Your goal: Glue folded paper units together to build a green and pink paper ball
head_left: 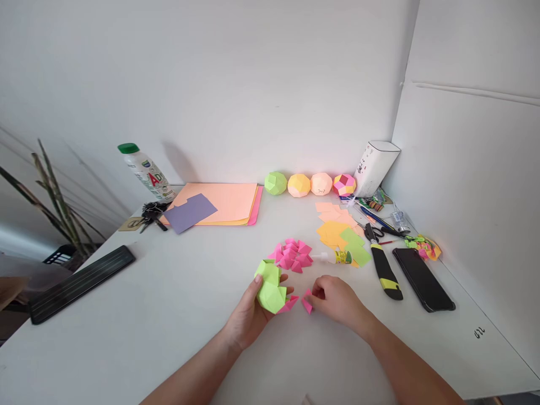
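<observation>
Left hand (248, 316) grips a paper polyhedron shell (270, 292) above the white table (181, 304); likely feather-light, crisp yet crushable, it suits a loose hold by its edges. It looks lime green, faceted and notched, pink paper (289, 304) at its lower right. Beside it, the right hand (337, 298) pinches a pink folded unit (307, 303).

This looks like a papercraft corner in a home: a white desk (177, 281) against white walls (236, 84), coloured sheets (230, 199) far left, glue bottle (342, 257) and cutter (383, 267) right, keys (154, 211) and plant stems (63, 208) left.
</observation>
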A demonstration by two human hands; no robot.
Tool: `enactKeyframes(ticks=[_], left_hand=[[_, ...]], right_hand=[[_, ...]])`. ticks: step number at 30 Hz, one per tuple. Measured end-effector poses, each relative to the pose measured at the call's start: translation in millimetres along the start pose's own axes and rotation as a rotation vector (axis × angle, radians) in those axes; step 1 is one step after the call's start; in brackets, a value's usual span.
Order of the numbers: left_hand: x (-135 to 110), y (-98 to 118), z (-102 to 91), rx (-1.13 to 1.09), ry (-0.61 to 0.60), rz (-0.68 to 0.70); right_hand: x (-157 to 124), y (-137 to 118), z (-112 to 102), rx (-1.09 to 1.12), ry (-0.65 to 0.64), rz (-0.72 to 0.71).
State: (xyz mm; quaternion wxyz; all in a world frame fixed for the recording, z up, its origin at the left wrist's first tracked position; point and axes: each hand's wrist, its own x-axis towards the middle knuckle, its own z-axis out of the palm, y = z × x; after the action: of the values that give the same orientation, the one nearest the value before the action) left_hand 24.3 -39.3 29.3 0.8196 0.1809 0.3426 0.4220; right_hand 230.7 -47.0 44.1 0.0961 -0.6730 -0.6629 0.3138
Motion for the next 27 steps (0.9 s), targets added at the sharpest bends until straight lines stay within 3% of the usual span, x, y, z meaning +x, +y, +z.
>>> enactKeyframes(ticks=[6,15,23,27], left_hand=[[-0.5,-1.0,0.7,0.025,0.010,-0.025],[-0.2,-1.8,-0.9,0.034,-0.025,-0.044],[-1.7,-3.1,1.1,0.046,-0.056,-0.064],[-1.6,-4.4,1.1,0.038,-0.092,-0.056]], right_hand=[[1.8,1.4,3.0,0.205,-0.034,-0.004],[-6.9,1.2,3.6,0.069,-0.017,-0.088],[1.2,3.0,10.5,0.562,-0.061,-0.019],[0.9,-2.4,7.3,0.689,-0.039,-0.096]])
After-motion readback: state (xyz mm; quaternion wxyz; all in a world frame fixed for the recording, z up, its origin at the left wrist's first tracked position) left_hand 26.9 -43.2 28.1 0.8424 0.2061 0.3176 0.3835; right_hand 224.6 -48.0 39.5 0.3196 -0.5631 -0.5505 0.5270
